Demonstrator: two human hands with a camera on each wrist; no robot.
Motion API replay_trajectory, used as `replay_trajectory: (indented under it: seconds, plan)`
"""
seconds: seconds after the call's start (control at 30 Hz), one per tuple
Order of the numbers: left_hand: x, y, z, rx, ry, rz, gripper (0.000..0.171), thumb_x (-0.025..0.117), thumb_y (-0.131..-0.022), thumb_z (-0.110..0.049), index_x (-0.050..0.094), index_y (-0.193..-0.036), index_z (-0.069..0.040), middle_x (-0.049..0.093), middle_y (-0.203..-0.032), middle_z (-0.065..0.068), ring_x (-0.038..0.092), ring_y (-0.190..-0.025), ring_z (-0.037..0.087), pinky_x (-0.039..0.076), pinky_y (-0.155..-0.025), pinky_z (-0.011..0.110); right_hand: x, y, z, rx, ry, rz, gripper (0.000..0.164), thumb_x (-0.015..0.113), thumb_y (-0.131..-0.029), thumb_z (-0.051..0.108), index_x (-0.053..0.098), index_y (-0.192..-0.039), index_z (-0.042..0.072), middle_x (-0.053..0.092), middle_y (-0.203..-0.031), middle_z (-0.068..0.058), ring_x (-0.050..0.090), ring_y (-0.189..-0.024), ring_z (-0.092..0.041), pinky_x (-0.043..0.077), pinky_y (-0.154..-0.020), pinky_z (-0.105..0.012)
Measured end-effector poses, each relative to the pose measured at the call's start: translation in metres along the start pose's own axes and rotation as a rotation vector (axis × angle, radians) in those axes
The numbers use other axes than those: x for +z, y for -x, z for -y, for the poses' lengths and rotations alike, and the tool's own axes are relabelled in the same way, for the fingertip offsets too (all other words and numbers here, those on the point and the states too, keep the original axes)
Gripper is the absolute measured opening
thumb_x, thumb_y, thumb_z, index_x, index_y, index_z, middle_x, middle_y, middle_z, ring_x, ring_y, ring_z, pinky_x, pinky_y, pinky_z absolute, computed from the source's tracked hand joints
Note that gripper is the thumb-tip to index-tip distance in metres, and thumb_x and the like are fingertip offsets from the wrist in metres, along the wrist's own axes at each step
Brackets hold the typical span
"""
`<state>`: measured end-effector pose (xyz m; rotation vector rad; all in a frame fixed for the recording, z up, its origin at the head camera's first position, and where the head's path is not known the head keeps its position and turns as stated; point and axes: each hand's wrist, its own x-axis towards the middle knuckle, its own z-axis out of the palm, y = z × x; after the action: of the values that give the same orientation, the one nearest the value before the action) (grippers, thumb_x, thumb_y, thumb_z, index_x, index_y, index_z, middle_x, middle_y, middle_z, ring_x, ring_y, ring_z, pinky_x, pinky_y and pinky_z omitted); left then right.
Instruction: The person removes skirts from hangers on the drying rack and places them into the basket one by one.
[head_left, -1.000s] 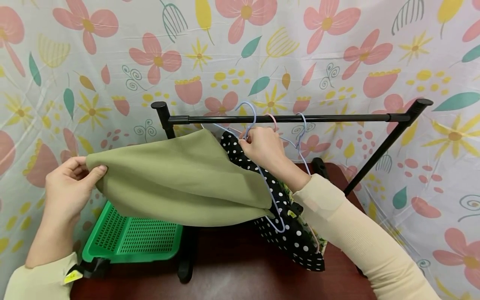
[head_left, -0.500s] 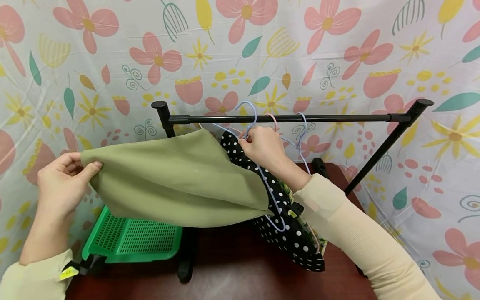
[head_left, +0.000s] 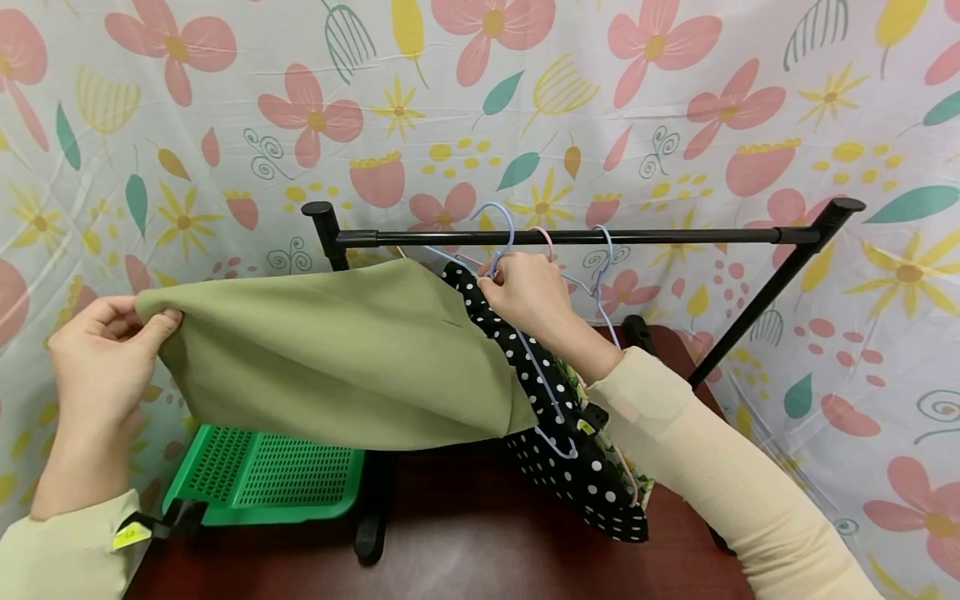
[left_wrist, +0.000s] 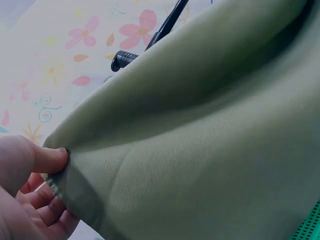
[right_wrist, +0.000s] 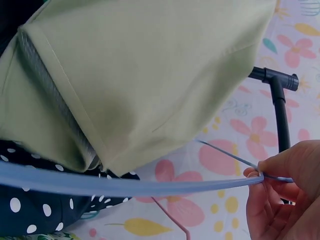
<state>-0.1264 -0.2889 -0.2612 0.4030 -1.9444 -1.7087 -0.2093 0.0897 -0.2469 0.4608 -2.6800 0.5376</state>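
Note:
An olive-green cloth garment (head_left: 337,358) stretches sideways across the head view, its far end on a light-blue hanger (head_left: 551,392). My left hand (head_left: 105,367) pinches the garment's left edge between thumb and fingers; the left wrist view shows the thumb (left_wrist: 52,159) pressed on the cloth. With its fingertips, my right hand (head_left: 528,292) pinches the hanger just below its hook, which passes over the black rail (head_left: 675,237). In the right wrist view the hanger's near arm (right_wrist: 150,186) lies outside the cloth, and its far arm runs toward the garment.
Behind the hanger hangs a black polka-dot garment (head_left: 592,483), along with a pink hanger hook (head_left: 546,242) and another blue hanger (head_left: 604,275). A green plastic basket (head_left: 292,483) stands at the left, partly under the cloth, on a dark red-brown table (head_left: 465,533).
My left hand has moved left and slightly up, drawing the green garment with it. The garment's right edge has shifted left, uncovering more polka-dot cloth. My right hand has stayed at the hanger.

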Motion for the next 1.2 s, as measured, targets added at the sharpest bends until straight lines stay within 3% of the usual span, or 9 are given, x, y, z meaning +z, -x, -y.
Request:
replay_trajectory:
  seconds: [0.1,0.2,0.33,0.47,0.6,0.9,1.03,1.2]
  plan:
    - [0.001,-0.002,-0.002,-0.005,0.004,-0.031,0.013,0.068,-0.080,-0.002,0.065,-0.086,-0.013,0.062,-0.072,-0.010,0.056,-0.062,0.002,0.045,-0.057,0.008,-0.001,0.001,0.000,-0.007,-0.004,-0.001,0.045,0.059,-0.087,0.022,0.043,-0.046,0.014,0.038,-0.042,0.003,0.031,-0.038,-0.012,0.018,-0.038,-0.023]
    - [0.000,-0.005,-0.002,-0.011,0.055,-0.034,0.013,0.069,-0.079,-0.001,0.065,-0.085,-0.012,0.063,-0.071,-0.009,0.054,-0.056,0.003,0.042,-0.047,0.010,-0.001,0.001,0.000,-0.015,-0.016,0.002,0.045,0.059,-0.087,0.022,0.043,-0.046,0.014,0.038,-0.041,0.003,0.029,-0.037,-0.011,0.018,-0.038,-0.023]
    - [-0.004,-0.010,-0.002,-0.032,0.104,-0.071,0.013,0.069,-0.079,0.000,0.065,-0.084,-0.012,0.064,-0.069,-0.009,0.054,-0.056,0.003,0.040,-0.046,0.011,-0.002,0.002,0.001,-0.017,-0.031,0.006,0.045,0.060,-0.088,0.022,0.045,-0.046,0.014,0.045,-0.043,0.000,0.028,-0.036,-0.011,0.018,-0.038,-0.022]
    - [-0.007,-0.015,-0.003,-0.035,0.080,-0.137,0.015,0.068,-0.079,0.000,0.066,-0.085,-0.013,0.064,-0.070,-0.012,0.057,-0.065,0.001,0.043,-0.060,0.007,-0.002,0.002,0.002,-0.023,-0.054,0.009,0.041,0.059,-0.088,0.022,0.054,-0.048,0.015,0.065,-0.064,-0.001,0.028,-0.036,-0.010,0.018,-0.038,-0.022]
    - [-0.007,-0.017,-0.003,-0.017,0.107,-0.175,0.016,0.067,-0.078,0.003,0.067,-0.084,-0.012,0.064,-0.069,-0.011,0.057,-0.065,0.002,0.043,-0.059,0.008,-0.002,0.002,0.004,-0.038,-0.073,0.009,0.033,0.060,-0.087,0.022,0.065,-0.055,0.016,0.070,-0.084,0.002,0.032,-0.037,-0.010,0.019,-0.039,-0.022]
    - [-0.015,-0.028,0.001,-0.021,0.229,-0.251,0.016,0.067,-0.076,0.004,0.065,-0.079,-0.011,0.062,-0.066,-0.007,0.056,-0.059,0.003,0.044,-0.054,0.010,-0.004,0.002,0.006,-0.058,-0.059,-0.012,0.041,0.060,-0.087,0.023,0.055,-0.047,0.017,0.069,-0.074,0.001,0.030,-0.036,-0.009,0.018,-0.039,-0.023]
    - [-0.018,-0.032,0.003,-0.033,0.187,-0.277,0.017,0.065,-0.079,0.001,0.061,-0.083,-0.015,0.057,-0.070,-0.007,0.053,-0.060,0.002,0.041,-0.052,0.010,-0.005,0.001,0.005,-0.061,-0.060,-0.032,0.038,0.060,-0.087,0.021,0.058,-0.050,0.015,0.067,-0.068,0.000,0.031,-0.036,-0.008,0.019,-0.039,-0.022]
    - [-0.020,-0.039,0.010,-0.030,0.127,-0.301,0.018,0.062,-0.080,-0.001,0.061,-0.086,-0.018,0.055,-0.073,-0.007,0.049,-0.060,0.003,0.036,-0.049,0.011,-0.006,0.001,0.003,-0.059,-0.049,-0.052,0.029,0.060,-0.086,0.020,0.065,-0.057,0.014,0.069,-0.073,0.001,0.042,-0.039,-0.011,0.022,-0.038,-0.023]
